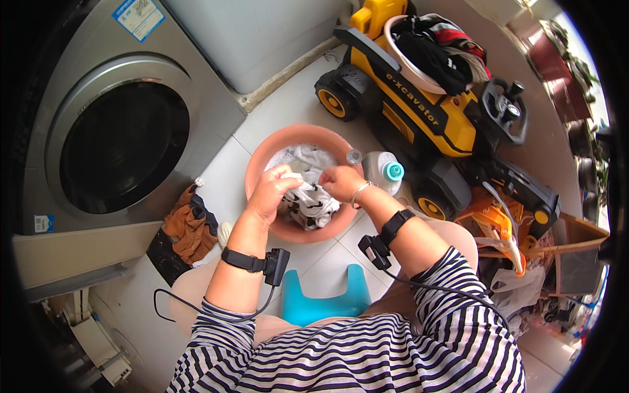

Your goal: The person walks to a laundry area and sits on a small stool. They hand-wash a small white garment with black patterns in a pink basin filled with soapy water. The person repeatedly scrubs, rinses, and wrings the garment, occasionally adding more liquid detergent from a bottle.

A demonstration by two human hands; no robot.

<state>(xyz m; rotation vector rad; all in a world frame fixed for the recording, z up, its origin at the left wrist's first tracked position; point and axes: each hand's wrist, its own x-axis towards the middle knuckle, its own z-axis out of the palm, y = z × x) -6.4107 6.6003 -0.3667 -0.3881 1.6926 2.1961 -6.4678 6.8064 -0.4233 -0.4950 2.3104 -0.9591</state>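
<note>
A salmon-coloured plastic basin [304,133] stands on the tiled floor before me, holding sudsy water and wet laundry. My left hand [271,192] pinches a white fold of a wet white garment with black marks [314,206], thumb on top. On the basin's right side, my right hand [344,183] is curled with its fingertips at the same garment; what lies inside the fingers is partly hidden. More white cloth [314,158] lies in the foam beyond both hands. Beside the right wrist stands a detergent bottle with a teal cap [393,171]. A small clear cap [353,156] appears at the basin's right rim.
A front-loading washing machine [123,142] stands left, with brown and dark clothes [191,231] on the floor nearby. To the right, a yellow-and-black toy excavator [413,108] carries a pink basin [393,29] of laundry. A teal plastic stool [327,304] is between my knees.
</note>
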